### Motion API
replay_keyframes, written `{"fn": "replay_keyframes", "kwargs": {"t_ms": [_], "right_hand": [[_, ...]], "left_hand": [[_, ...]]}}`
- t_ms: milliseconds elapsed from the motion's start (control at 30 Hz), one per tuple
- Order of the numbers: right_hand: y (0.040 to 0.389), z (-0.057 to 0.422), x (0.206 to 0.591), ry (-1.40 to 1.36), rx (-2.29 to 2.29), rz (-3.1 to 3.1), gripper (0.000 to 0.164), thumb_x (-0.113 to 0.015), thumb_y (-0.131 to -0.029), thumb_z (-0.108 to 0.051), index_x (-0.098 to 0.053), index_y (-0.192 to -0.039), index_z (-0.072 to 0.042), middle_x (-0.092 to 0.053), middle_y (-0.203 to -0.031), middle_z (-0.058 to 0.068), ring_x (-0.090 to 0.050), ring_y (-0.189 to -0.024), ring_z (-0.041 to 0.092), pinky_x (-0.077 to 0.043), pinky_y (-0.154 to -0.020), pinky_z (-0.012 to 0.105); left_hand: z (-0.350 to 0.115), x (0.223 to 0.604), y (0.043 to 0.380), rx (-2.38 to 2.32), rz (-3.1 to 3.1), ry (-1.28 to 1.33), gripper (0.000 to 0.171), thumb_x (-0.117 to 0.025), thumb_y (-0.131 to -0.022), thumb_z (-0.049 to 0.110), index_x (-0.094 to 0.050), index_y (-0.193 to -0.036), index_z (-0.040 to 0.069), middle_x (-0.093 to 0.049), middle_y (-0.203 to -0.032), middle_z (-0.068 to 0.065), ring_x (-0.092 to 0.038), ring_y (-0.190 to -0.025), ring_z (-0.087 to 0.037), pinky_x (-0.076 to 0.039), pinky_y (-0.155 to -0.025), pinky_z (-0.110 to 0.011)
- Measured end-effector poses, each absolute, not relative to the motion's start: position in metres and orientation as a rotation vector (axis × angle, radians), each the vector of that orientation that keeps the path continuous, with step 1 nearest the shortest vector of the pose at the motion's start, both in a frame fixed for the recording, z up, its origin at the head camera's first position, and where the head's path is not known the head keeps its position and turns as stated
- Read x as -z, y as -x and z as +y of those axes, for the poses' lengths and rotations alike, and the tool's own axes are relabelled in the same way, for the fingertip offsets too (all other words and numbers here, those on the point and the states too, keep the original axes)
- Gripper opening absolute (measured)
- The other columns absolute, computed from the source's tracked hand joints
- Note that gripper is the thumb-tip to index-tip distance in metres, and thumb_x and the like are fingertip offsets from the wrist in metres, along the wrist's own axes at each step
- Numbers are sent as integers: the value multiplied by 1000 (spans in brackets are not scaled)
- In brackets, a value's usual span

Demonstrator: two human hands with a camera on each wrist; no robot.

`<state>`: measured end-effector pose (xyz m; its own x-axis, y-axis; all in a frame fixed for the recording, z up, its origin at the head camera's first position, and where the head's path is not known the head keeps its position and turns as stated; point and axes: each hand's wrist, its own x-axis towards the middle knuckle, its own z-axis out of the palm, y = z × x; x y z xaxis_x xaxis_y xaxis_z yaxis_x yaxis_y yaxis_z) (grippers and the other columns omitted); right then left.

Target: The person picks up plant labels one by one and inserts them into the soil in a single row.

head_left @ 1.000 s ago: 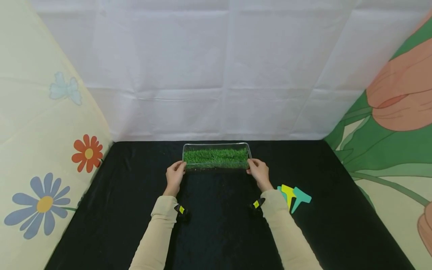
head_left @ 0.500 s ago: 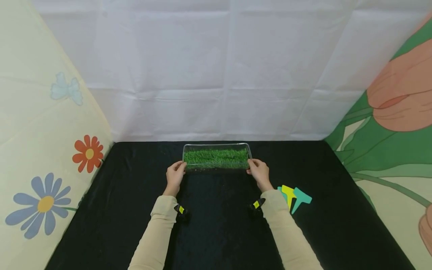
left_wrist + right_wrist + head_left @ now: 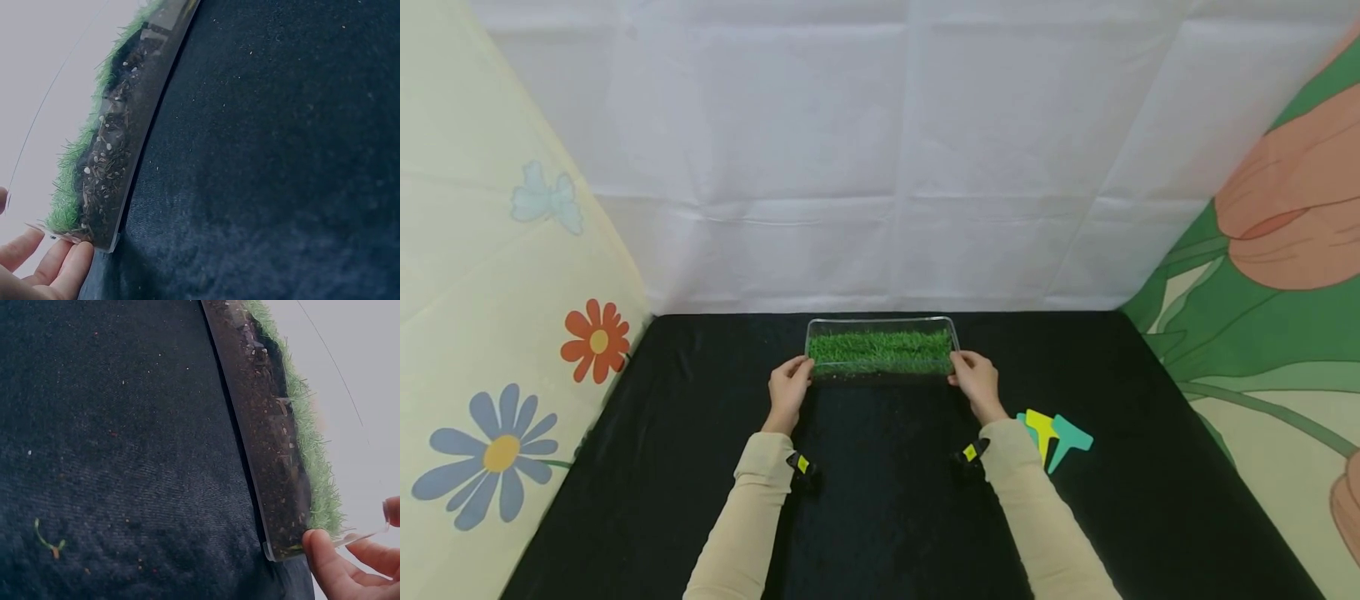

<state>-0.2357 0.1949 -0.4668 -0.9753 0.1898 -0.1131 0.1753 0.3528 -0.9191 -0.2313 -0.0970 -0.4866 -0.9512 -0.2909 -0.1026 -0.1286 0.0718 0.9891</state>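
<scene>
A long clear plastic tray (image 3: 808, 333) stands near the back edge of the black-covered table. Dark soil (image 3: 109, 156) with pale specks shows through its front wall. On top of the soil lies a strip of green turf (image 3: 880, 344). My left hand (image 3: 787, 390) grips the tray's left front corner, fingertips at the end wall. At the opposite corner, my right hand (image 3: 977, 385) pinches the end, its thumb (image 3: 322, 547) near the front edge and other fingers along the side. The tray's base looks level with the cloth.
Teal and yellow T-shaped plant labels (image 3: 1070, 442) lie beside my right forearm, partly behind the sleeve. A small sprout-like scrap (image 3: 50, 540) and scattered specks are on the black cloth (image 3: 880, 500). A white sheet (image 3: 880, 167) hangs behind, with flower-printed panels at both sides.
</scene>
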Motion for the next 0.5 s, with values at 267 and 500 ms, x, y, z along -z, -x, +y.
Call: {"fn": "replay_keyframes", "kwargs": {"t_ms": [267, 500], "right_hand": [[233, 197, 467, 357, -1734, -2581, 40, -45, -96, -28, -52, -125, -1, -58, -107, 20, -62, -83, 28, -50, -76, 38], [230, 197, 467, 343, -1750, -2577, 41, -45, -95, -28, -51, -125, 0, -57, -108, 21, -62, -83, 28, -49, -78, 39]], "left_hand": [[-96, 486, 230, 2010, -2212, -438, 33, -57, -89, 17, -60, -116, -1, -60, -107, -18, -58, -96, -29, -47, -83, -39], [-96, 486, 226, 2009, -2206, -421, 34, -56, -89, 16, -59, -117, -3, -59, -108, -20, -57, -97, -30, -47, -83, -39]]}}
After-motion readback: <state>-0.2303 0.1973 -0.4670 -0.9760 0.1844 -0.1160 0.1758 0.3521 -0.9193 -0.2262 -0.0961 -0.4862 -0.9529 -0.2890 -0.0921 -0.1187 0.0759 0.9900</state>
